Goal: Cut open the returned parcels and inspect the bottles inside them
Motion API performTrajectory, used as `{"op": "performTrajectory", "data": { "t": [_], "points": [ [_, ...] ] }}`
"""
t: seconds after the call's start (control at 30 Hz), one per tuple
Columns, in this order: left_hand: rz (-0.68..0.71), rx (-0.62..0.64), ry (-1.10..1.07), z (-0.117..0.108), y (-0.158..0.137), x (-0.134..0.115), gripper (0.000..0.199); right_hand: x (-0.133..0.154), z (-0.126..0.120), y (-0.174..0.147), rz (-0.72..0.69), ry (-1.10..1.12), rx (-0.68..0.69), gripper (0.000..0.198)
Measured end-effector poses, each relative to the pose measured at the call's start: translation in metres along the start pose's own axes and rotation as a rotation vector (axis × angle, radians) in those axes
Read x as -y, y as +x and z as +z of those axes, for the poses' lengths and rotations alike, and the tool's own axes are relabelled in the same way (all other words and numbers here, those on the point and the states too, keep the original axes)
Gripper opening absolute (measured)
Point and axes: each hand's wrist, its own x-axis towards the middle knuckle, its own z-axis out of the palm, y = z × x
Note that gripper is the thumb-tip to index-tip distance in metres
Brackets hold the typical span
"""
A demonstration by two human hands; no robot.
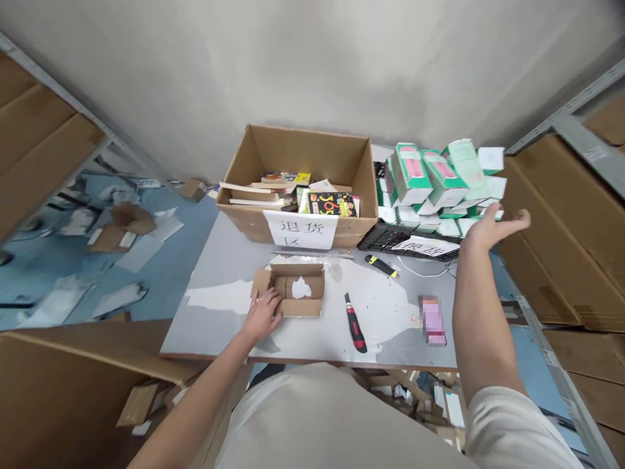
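Note:
My left hand point(263, 315) is closed on the near left corner of a small open cardboard box point(311, 307), its fingers over the flap and edge. Inside that box lies a crumpled piece of white paper point(301, 287). My right hand point(489, 228) is raised at the right with its fingers apart and nothing visible in it. It is beside a pile of green and white boxes point(444, 176), which fill a black plastic crate point(378, 238). Whether its fingers touch a box I cannot tell.
A big cardboard box point(244, 221) of books stands at the back. On the table point(205, 326) lie a red and black utility knife point(356, 326), a yellow and black cutter point(381, 266) and a pink blurred item point(433, 320). Shelves with cartons point(551, 241) flank the right.

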Motion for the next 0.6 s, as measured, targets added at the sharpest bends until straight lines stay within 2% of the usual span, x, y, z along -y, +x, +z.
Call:
{"op": "performTrajectory", "data": {
  "t": [0.03, 0.07, 0.1, 0.13, 0.2, 0.23, 0.27, 0.33, 0.4, 0.43, 0.53, 0.6],
  "points": [
    [-0.018, -0.070, -0.021, 0.001, -0.003, 0.001, 0.038, 0.003, -0.008, -0.028, -0.032, -0.012, -0.031, 0.049],
    [-0.047, -0.150, -0.052, 0.003, -0.007, 0.003, 0.040, 0.007, -0.016, -0.062, -0.039, 0.011, 0.012, 0.052],
    [-0.089, -0.244, -0.096, 0.006, -0.012, 0.007, 0.044, 0.012, -0.024, -0.103, -0.014, 0.060, 0.136, 0.055],
    [-0.148, -0.345, -0.156, 0.010, -0.018, 0.012, 0.049, 0.018, -0.031, -0.148, 0.050, 0.113, 0.298, 0.054],
    [-0.317, -0.524, -0.333, 0.018, -0.030, 0.027, 0.062, 0.028, -0.040, -0.238, 0.275, 0.197, 0.786, 0.047],
    [-0.416, -0.561, -0.440, 0.023, -0.035, 0.036, 0.067, 0.031, -0.041, -0.279, 0.328, 0.203, 0.915, 0.041],
    [-0.504, -0.544, -0.545, 0.027, -0.038, 0.045, 0.070, 0.034, -0.041, -0.315, 0.373, 0.195, 0.992, 0.038],
    [-0.587, -0.373, -0.707, 0.037, -0.038, 0.058, 0.069, 0.037, -0.035, -0.368, 0.516, 0.153, 1.183, 0.045],
    [-0.526, -0.185, -0.781, 0.045, -0.031, 0.063, 0.062, 0.039, -0.025, -0.398, 0.571, 0.121, 1.268, 0.056],
    [-0.481, -0.149, -0.809, 0.049, -0.026, 0.062, 0.059, 0.041, -0.019, -0.407, 0.575, 0.114, 1.278, 0.059],
    [-0.438, -0.139, -0.862, 0.058, -0.012, 0.057, 0.054, 0.047, -0.009, -0.418, 0.560, 0.110, 1.251, 0.051],
    [-0.422, -0.173, -0.875, 0.058, -0.011, 0.054, 0.054, 0.054, -0.010, -0.419, 0.547, 0.102, 1.227, 0.044]
  ]
}}
